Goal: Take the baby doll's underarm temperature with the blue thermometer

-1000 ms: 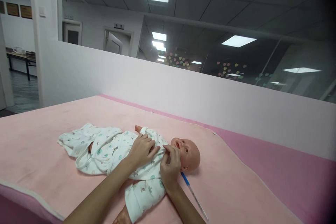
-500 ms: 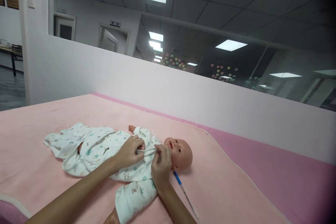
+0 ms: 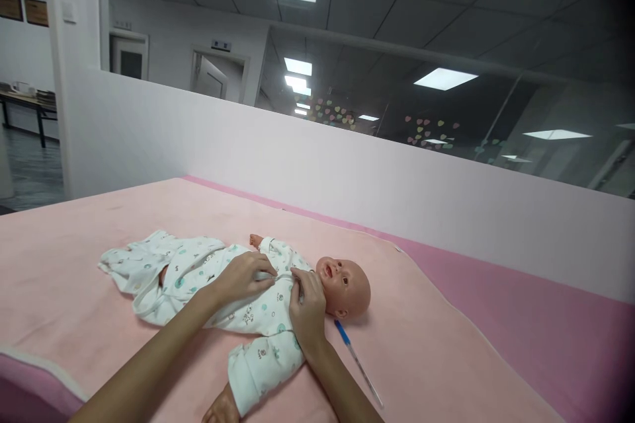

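Note:
A baby doll [image 3: 347, 287] lies on its back with its head to the right, dressed in a white baby suit [image 3: 258, 320] with a green and brown print. My left hand [image 3: 245, 275] rests on the chest, fingers curled and pinching the suit's front edge. Close beside it, near the doll's neck, my right hand [image 3: 308, 310] pinches the same edge with thumb and fingertips; its palm hides part of the collar and shoulder. One sleeve [image 3: 265, 367] stretches toward me, with the doll's hand [image 3: 223, 406] out of its cuff. The legs of the suit lie loosely at the left.
By the doll's head lies a thin clear stick with a blue end [image 3: 358, 363], perhaps a thermometer. Everything rests on a pink padded sheet [image 3: 446, 370] over a darker pink surface [image 3: 560, 317]. A low white wall [image 3: 347, 172] with glass above it runs along the back.
The fabric edge pulled up between my hands now lies lower against the chest. My hands have come slightly closer to the doll. The whole view has shifted a little.

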Motion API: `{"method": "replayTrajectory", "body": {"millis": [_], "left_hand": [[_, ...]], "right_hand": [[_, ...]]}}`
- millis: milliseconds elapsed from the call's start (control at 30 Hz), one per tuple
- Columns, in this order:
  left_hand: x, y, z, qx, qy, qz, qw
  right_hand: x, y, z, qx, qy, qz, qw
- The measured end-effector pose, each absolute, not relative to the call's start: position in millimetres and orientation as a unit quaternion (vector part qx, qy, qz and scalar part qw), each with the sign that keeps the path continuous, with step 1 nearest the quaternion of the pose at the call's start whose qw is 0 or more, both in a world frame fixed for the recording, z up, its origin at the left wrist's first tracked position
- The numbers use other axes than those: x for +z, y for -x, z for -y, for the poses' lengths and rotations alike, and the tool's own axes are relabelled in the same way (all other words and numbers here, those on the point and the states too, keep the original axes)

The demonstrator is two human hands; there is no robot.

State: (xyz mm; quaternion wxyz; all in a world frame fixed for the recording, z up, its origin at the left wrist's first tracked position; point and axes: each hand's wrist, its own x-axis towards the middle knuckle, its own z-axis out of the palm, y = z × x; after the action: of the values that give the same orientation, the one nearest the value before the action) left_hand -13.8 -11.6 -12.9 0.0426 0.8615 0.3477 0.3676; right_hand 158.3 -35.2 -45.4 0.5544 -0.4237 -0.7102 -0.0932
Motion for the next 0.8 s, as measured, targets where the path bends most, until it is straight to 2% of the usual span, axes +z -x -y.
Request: {"method": "replayTrajectory", "body": {"millis": [100,333,500,633,800], "left_hand": [[-15.5,16.3,7.5,0.367,-0.863,-0.346,0.019],[-24.4,10.5,9.0,0.351,-0.856,-0.357,-0.128],[-24.0,7.5,12.4,0.352,-0.840,-0.388,-0.141],[-17.5,13.1,11.9,0.343,-0.820,-0.449,-0.091],[-3.0,39.0,5.9,0.294,-0.811,-0.491,0.118]], "right_hand": [[-45.4,-158.3,36.2,-0.089,0.411,0.707,0.569],[-43.4,-158.0,44.1,-0.079,0.352,0.736,0.573],[-43.9,-158.3,46.9,-0.109,0.306,0.755,0.570],[-42.7,-159.7,45.5,-0.146,0.298,0.742,0.583],[-40.1,-161.0,43.5,-0.162,0.320,0.716,0.599]]}}
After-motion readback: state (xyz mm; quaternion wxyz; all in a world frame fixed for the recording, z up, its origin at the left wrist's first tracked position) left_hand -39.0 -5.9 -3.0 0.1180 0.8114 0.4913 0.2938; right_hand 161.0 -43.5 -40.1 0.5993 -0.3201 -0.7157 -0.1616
